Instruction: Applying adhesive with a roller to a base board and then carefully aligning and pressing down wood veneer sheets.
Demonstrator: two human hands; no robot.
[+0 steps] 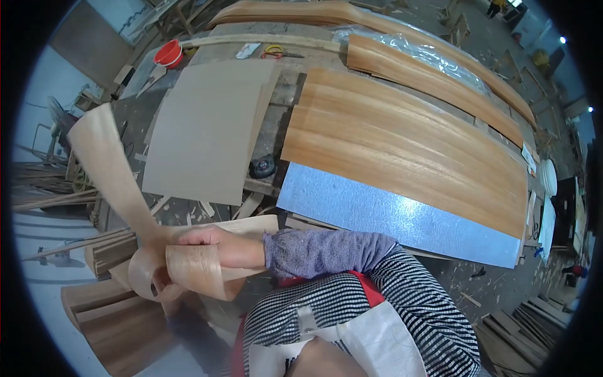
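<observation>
1 curled veneer strip (193, 269) left of blue sheet (352, 199): right hand (220, 244) clasps it, likely containing spring; left hand (168, 293): grip I can't tell.

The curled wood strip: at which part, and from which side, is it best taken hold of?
I would pinch both faces of the curled wood strip near its upper-left end, coming from the left: that end looks thin and extends free, while the right grip occupies the curl below.
</observation>
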